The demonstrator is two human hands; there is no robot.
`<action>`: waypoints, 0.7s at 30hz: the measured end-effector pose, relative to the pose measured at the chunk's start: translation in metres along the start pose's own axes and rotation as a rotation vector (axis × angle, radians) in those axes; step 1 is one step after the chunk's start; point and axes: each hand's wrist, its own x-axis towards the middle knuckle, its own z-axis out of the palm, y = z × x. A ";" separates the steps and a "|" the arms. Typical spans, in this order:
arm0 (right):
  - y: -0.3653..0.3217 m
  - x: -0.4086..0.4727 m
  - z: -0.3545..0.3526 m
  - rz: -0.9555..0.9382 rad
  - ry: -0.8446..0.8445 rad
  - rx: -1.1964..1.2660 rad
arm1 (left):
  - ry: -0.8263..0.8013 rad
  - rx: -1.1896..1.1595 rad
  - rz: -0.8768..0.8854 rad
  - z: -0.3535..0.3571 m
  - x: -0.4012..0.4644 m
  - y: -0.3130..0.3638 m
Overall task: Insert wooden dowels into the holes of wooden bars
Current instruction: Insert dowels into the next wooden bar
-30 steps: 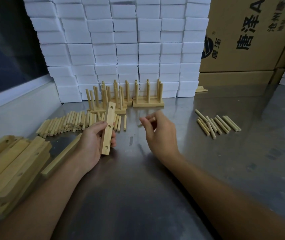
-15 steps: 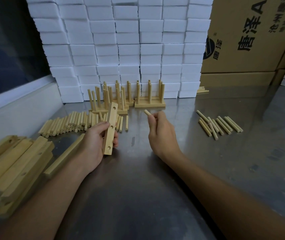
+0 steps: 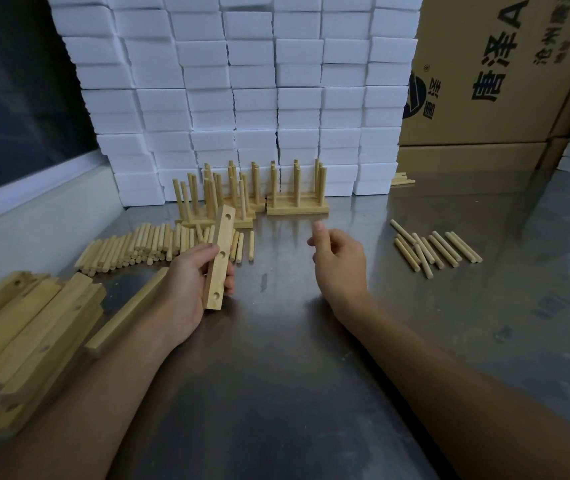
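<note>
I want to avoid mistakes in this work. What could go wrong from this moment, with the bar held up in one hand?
1. The left hand grips the wooden bar only at its lower half, tilted; pushing a dowel into the top hole may twist it in the grip.
2. The right hand shows no dowel now, so one may have dropped.
3. The finished racks stand close behind; a reaching hand could knock them over.

Loose dowels [image 3: 159, 249] left, small dowel group [image 3: 432, 249] right of hands

The right hand [image 3: 340, 263] hides whether its fingers pinch a dowel.
</note>
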 end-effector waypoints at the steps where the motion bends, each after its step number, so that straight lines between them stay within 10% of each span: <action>1: 0.000 0.000 0.000 -0.012 0.004 0.011 | -0.005 0.014 0.008 0.000 0.000 0.000; 21: -0.010 -0.016 0.007 -0.545 -0.096 -0.150 | -0.137 0.347 0.148 0.002 0.002 -0.009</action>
